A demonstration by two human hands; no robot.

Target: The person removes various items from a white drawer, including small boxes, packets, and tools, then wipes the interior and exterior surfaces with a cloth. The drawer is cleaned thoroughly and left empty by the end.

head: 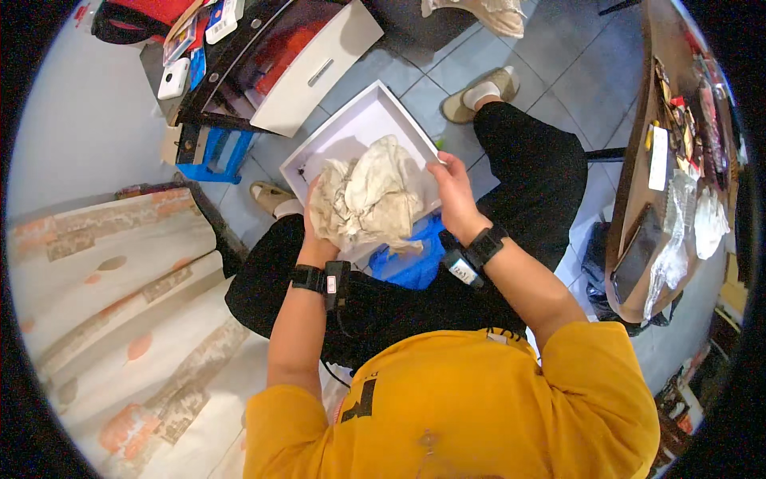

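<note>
A shallow white drawer (359, 117) is tilted in front of me, above my lap. My right hand (455, 194) grips its right rim, with the thumb on the top edge. A crumpled cream cloth (383, 185) with brownish stains lies bunched over the near part of the drawer and hangs past its near edge. My left hand (312, 218) is at the drawer's left side, against the cloth. The cloth hides most of its fingers, so I cannot tell if it grips the cloth, the drawer wall or both.
Beyond the drawer stands a dark cabinet (200, 105) with a white-fronted drawer (326, 66) pulled out. Under the cabinet is a blue plastic stool (224, 155). Blue plastic (413, 257) lies by my lap. At right, a brown table (634, 179) bears a phone (637, 251) and packets.
</note>
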